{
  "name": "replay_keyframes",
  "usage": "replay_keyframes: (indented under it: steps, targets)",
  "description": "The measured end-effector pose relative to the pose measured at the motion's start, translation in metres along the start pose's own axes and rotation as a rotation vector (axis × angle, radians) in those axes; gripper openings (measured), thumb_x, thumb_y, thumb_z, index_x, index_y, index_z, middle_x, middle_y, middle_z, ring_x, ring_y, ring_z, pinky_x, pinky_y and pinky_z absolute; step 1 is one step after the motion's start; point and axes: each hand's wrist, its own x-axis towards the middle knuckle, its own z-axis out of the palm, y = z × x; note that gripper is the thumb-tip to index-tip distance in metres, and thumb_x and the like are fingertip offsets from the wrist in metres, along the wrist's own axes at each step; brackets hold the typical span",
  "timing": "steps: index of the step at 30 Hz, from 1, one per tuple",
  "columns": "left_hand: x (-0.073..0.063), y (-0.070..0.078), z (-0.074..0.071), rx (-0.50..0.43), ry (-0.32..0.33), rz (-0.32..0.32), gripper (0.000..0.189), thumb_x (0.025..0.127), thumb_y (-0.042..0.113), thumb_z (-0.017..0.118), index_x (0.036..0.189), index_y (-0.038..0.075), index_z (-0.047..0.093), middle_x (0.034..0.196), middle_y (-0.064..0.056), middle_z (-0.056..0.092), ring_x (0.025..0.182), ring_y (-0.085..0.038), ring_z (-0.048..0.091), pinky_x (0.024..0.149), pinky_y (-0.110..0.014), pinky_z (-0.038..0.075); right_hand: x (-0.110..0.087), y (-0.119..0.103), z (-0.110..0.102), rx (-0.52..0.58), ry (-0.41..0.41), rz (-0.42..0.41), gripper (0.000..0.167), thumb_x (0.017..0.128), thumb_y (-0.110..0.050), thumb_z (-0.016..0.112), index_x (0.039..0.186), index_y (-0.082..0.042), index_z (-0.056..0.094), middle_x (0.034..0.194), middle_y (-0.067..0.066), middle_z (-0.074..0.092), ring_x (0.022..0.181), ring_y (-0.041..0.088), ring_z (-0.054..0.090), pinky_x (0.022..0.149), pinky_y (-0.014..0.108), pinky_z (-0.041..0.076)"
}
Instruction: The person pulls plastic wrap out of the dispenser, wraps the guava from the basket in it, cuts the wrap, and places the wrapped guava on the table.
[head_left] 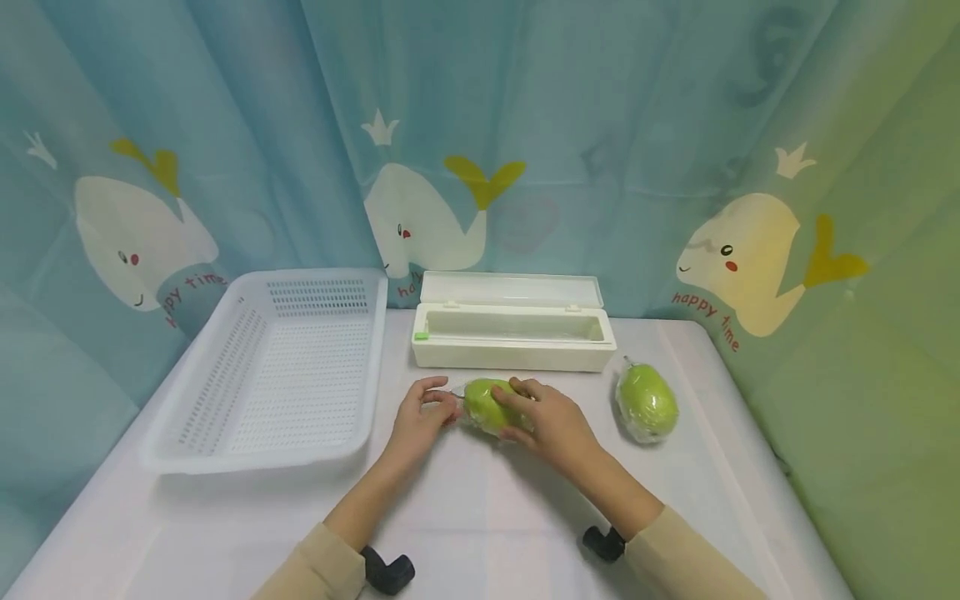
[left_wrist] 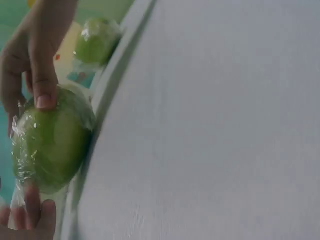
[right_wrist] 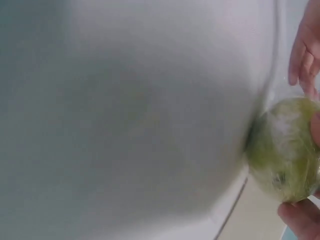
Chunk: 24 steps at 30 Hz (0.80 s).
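A green pear (head_left: pixel 482 406) wrapped in clear cling film lies on the table in front of the white box. My right hand (head_left: pixel 553 422) holds it from the right, thumb and fingers spread around its body. At its left, stem end, my left hand (head_left: pixel 424 417) pinches the gathered film between thumb and fingers. In the left wrist view the film (left_wrist: pixel 20 195) runs down from the pear (left_wrist: pixel 55 142) to the left fingertips. The right wrist view shows the pear's blossom end (right_wrist: pixel 280 177) under the film, with right fingertips (right_wrist: pixel 300 217) against it.
A second wrapped green pear (head_left: pixel 648 402) lies to the right. Behind the hands stands a long white cling film dispenser (head_left: pixel 517 357), lid raised, with a green slider. A white perforated basket (head_left: pixel 378 367) sits at the left. Printed curtains (head_left: pixel 600 108) enclose the table's back and sides.
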Motion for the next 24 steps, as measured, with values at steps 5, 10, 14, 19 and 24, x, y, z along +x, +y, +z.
replay_keyframes:
  steps: [5,10,14,19,24]
  targets:
    - [-0.001,-0.005,0.008,-0.296,0.035,-0.189,0.058,0.101,0.012,0.057,0.151,0.003,0.03,0.133,-0.013,0.04,0.103,-0.015,0.057,0.107,-0.037,0.046,-0.011,0.0,0.003,-0.007,0.068,-0.026,0.057,0.076,-0.035,0.085,0.129,-0.02,0.069,0.133,0.012,0.064,0.111,0.029,0.068,0.079,0.04,0.06]
    - [0.002,-0.009,0.025,-0.415,0.024,-0.231,0.052,0.103,0.021,0.055,0.15,0.004,0.04,0.14,-0.012,0.047,0.119,-0.018,0.049,0.117,-0.039,0.034,-0.021,0.001,0.003,0.036,0.086,0.002,0.054,0.079,-0.035,0.083,0.129,-0.017,0.068,0.133,0.013,0.063,0.114,0.027,0.067,0.085,0.04,0.058]
    - [0.004,-0.01,0.041,-0.367,0.044,-0.18,0.052,0.101,0.029,0.059,0.145,0.003,0.048,0.153,-0.011,0.044,0.14,-0.027,0.041,0.119,-0.043,0.03,-0.032,0.003,-0.002,0.064,0.107,0.024,0.046,0.085,-0.032,0.079,0.127,-0.016,0.07,0.132,0.012,0.064,0.116,0.026,0.066,0.088,0.042,0.057]
    - [0.008,-0.007,0.056,-0.206,0.062,-0.112,0.052,0.096,0.042,0.064,0.137,0.01,0.059,0.153,-0.004,0.047,0.148,-0.027,0.032,0.121,-0.048,0.025,-0.044,0.005,-0.006,0.148,0.187,0.03,0.032,0.084,-0.02,0.08,0.115,-0.014,0.076,0.122,0.01,0.069,0.106,0.025,0.068,0.085,0.04,0.058]
    - [0.011,0.003,0.071,-0.15,-0.049,-0.087,0.047,0.104,0.046,0.041,0.136,0.012,0.05,0.161,-0.001,0.034,0.152,-0.024,0.019,0.124,-0.05,0.011,-0.042,0.003,-0.006,0.336,0.252,0.098,0.019,0.077,-0.012,0.086,0.094,-0.012,0.078,0.094,0.0,0.059,0.083,0.013,0.06,0.069,0.029,0.055]
